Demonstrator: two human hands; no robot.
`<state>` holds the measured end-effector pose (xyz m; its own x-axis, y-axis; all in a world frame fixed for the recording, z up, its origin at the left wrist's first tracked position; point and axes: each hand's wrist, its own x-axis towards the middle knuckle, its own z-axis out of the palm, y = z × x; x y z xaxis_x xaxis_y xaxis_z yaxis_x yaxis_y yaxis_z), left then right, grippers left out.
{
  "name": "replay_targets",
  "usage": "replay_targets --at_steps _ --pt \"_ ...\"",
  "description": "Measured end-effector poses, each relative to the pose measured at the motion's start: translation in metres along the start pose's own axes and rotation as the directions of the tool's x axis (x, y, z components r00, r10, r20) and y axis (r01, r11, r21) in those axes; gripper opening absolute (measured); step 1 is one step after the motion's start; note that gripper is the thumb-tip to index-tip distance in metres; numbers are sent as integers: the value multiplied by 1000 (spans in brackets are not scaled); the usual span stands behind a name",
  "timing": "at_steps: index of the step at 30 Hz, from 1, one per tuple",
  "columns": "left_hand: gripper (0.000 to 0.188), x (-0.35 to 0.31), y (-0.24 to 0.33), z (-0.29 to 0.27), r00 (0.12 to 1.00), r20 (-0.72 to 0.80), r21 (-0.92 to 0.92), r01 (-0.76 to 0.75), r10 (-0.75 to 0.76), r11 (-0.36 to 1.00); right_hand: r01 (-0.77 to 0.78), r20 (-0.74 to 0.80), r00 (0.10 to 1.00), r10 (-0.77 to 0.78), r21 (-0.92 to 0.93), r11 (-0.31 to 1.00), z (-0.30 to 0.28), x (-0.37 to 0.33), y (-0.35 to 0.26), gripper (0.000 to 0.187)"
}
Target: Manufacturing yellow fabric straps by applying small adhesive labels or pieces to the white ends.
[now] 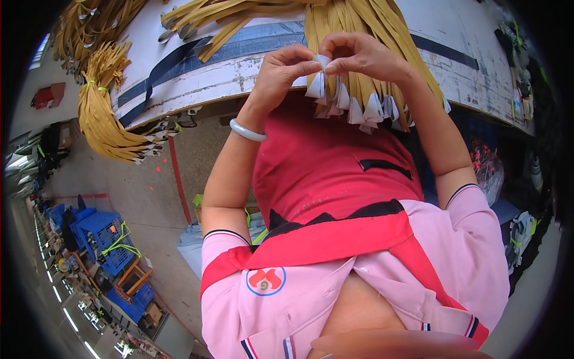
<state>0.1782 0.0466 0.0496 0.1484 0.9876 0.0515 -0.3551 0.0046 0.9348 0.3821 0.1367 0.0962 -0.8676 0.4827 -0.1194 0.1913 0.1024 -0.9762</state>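
A blurry shape (388,345) at the bottom edge is closest to the camera; it is too fuzzy to name. The small white tab (323,61) is up between the two hands, just over the front edge of the surface (239,81). The left hand (286,70) pinches one side of the tab with thumb and finger. The right hand (363,58) pinches the other side the same way. The rest of the fingers are bent.

Right behind and under the hands, lots of yellow straps (353,24) lie across the surface. Their white ends (356,112) hang over the front edge. A dark strip (164,69) lies on the white, scuffed surface to the left.

A pale bracelet (247,130) is on the left wrist. The person wears a red apron (335,161) over a pink shirt (293,287).

Farther left, a tied yellow bunch (101,119) hangs down off the surface. A red line (178,182) runs along the gray floor (131,185). Blue crates (110,233) stand way over there, near a brown wooden frame (133,277).
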Motion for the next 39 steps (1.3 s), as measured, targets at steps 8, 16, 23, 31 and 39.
replay_targets --at_steps 8,16,23,31,39 --pt "13 -2 11 4 1000 -10 14 -8 8 1000 41 58 997 -44 51 998 -5 3 -15 16" --pt "6 -6 -12 30 854 -359 484 -175 377 857 197 -336 875 -347 -407 892 30 11 3 15" --pt "12 -16 -23 31 868 -257 599 -201 424 775 178 -462 762 -453 -523 833 38 9 30 13" --pt "29 -9 20 0 948 -90 480 -228 306 847 187 -242 944 -224 -167 968 29 -2 18 10" --pt "10 -17 6 -9 957 -218 494 -59 189 867 79 -462 871 -169 -207 975 28 1 17 21"
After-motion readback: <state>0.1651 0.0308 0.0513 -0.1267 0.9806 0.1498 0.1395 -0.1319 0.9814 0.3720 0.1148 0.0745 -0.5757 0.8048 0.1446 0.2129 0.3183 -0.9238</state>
